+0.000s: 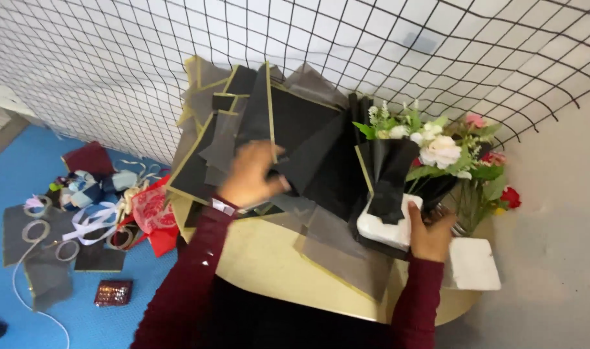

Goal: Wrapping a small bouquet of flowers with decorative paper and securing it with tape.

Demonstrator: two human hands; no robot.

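Left hand (253, 173) was clamped on the edge of a black gold-trimmed wrapping sheet (308, 152), thumb on top, lifting it off the fanned stack of sheets (211, 152) at the table's far left edge, against the wire grid (114, 64). Right hand (429, 234) was closed around the base of the bouquet (431, 145), next to a white foam block (389, 226) near the right edge of the round table (269, 265); whether it bore the full weight, can't tell.

Risks, my read:
- stack overhung the far left edge; pulling one sheet could have dragged its neighbours off onto the blue floor (10, 161), where ribbons (91, 220) and tape rolls (36, 229) already lay
- bouquet looked top-heavy, one-handed hold; a tug on the sheet could have tipped it into the grid or crushed the white flowers (440, 150)
- second foam block (474, 264) sat at the right edge; an elbow nudge could have knocked it off
- translucent grey sheet (347, 252) hung over the near edge, easy to snag with a sleeve
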